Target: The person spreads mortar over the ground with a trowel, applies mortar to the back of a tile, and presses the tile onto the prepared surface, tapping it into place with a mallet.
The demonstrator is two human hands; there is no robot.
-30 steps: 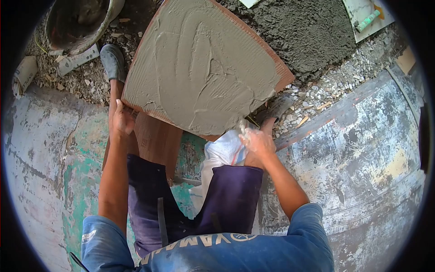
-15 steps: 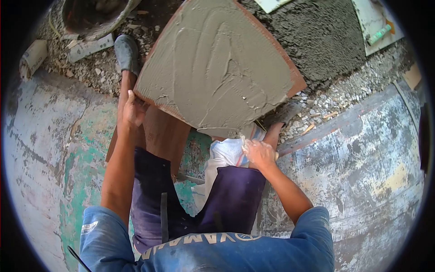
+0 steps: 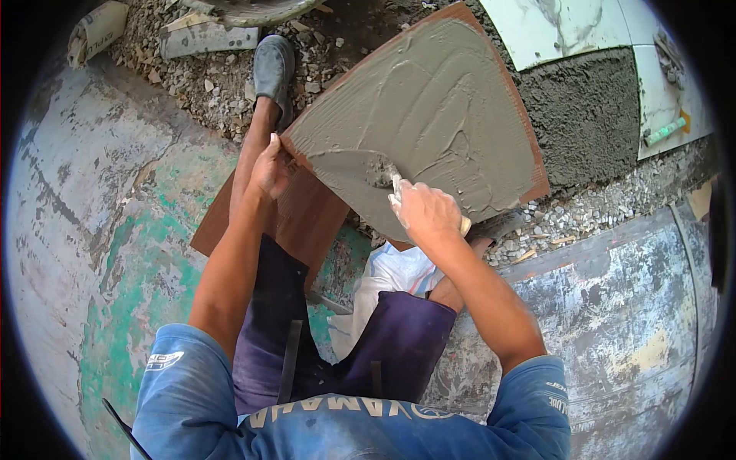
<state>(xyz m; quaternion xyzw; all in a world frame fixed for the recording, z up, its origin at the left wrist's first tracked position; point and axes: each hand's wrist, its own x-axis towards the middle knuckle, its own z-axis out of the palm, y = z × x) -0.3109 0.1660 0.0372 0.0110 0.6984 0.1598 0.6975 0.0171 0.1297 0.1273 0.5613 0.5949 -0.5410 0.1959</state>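
A large tile, red-brown along its bare edges, is tilted in front of me with grey mortar spread across its upward face. My left hand grips the tile's left corner, thumb on top. In my right hand is a trowel; its handle end shows past my palm and its blade, smeared with mortar, lies against the coated face near the lower left edge. Beneath, a white woven sack lies between my legs, beside brown tiles.
Rough wet mortar bed lies at the upper right, bordered by white marbled tiles. A green cylinder rests on one. Gravel, a mortar-caked basin and my shoe are upper left. Worn painted floor surrounds me.
My right hand has moved up and left with the trowel, from the tile's lower edge onto its mortar face. My left hand stays on the corner. The view has shifted.
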